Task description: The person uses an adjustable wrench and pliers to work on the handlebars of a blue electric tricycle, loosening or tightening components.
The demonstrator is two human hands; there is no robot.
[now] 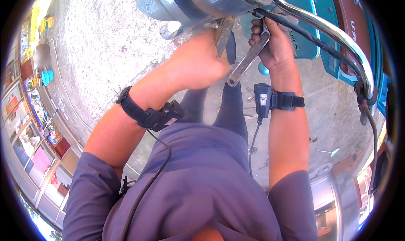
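Note:
My left hand [200,59] is closed in a fist around a worn, tan-brown tool [225,33], whose exact kind I cannot make out. Its upper end reaches up under a grey metal headlight-like housing [209,2]. On the other side, my right hand [276,45] has its fingers curled round a long metal spanner [249,60]. The spanner slants down to the left, its ring end below my left fist. Its upper end lies by my fingers, just under a black cable [303,32], and what it touches there is hidden.
A chrome handlebar [333,26] curves along the right, with a lever hanging at its end. Behind it stand teal body panels [306,13]. Round my wrists are black straps [288,101] with cabled boxes. Concrete ground [105,34] stretches left, with a blue bucket [47,77] farther off.

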